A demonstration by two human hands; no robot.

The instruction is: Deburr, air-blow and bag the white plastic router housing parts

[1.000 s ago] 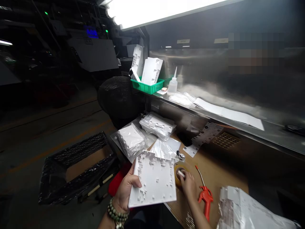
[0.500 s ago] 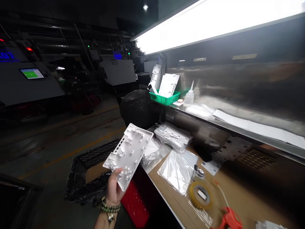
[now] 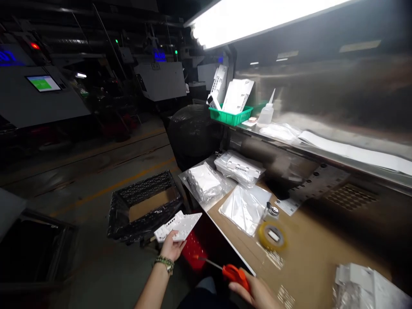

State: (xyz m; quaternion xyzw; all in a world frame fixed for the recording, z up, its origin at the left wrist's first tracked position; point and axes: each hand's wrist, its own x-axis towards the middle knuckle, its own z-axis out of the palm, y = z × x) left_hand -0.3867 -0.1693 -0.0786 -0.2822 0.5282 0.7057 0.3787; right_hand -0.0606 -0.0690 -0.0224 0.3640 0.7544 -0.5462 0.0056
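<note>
My left hand (image 3: 172, 248) is closed on the near edge of a white plastic housing panel (image 3: 183, 226), its ribbed inner side turned up. The panel is tilted above the floor, left of the bench edge. My right hand (image 3: 255, 292) grips the red handle of a tool (image 3: 236, 275) with a thin metal shaft and an orange tip; its exact kind is unclear. The shaft points left toward the panel, apart from it. Nearest my right hand on the bench lies a roll of yellow tape (image 3: 265, 240). Beyond it are clear plastic bags (image 3: 241, 210).
A black crate (image 3: 117, 216) lined with plastic stands on the floor at left. Bagged white panels (image 3: 206, 182) lie at the bench's far end, more bagged parts (image 3: 363, 285) at near right. A shelf holds a green basket (image 3: 230, 119) and a squeeze bottle (image 3: 265, 115).
My right hand has come into view, and the red-handled tool that lay on the bench is now in it. My left hand has lowered the panel and tilted it flatter.
</note>
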